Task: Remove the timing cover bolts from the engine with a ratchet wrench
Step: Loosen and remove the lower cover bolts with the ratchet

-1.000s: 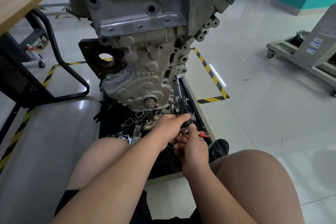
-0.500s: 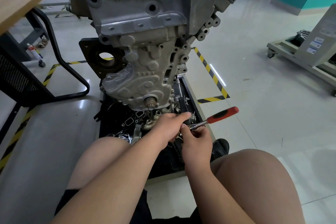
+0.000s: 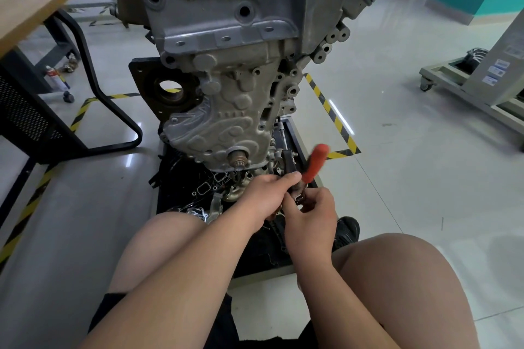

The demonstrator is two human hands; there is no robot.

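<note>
A grey engine (image 3: 226,22) stands in front of me, its ribbed timing cover (image 3: 226,125) facing down toward a black tray. The ratchet wrench (image 3: 313,163) has a red handle, blurred and pointing up and to the right. Its metal head end sits low between my hands, below the cover's lower right corner. My left hand (image 3: 266,197) curls around the wrench's head end, thumb on top. My right hand (image 3: 310,219) pinches the metal shank just below the red handle. The bolt under the wrench is hidden by my fingers.
A black tray (image 3: 296,133) under the engine holds gaskets and loose metal parts. A dark desk frame (image 3: 93,93) stands at left, a wheeled stand (image 3: 465,85) at right. Yellow-black tape (image 3: 331,110) marks the floor. My bare knees fill the bottom of the view.
The red handle has swung from pointing right to pointing up and right, now blurred. One second ago it was mostly hidden behind my hands. Both hands stay at the same spot.
</note>
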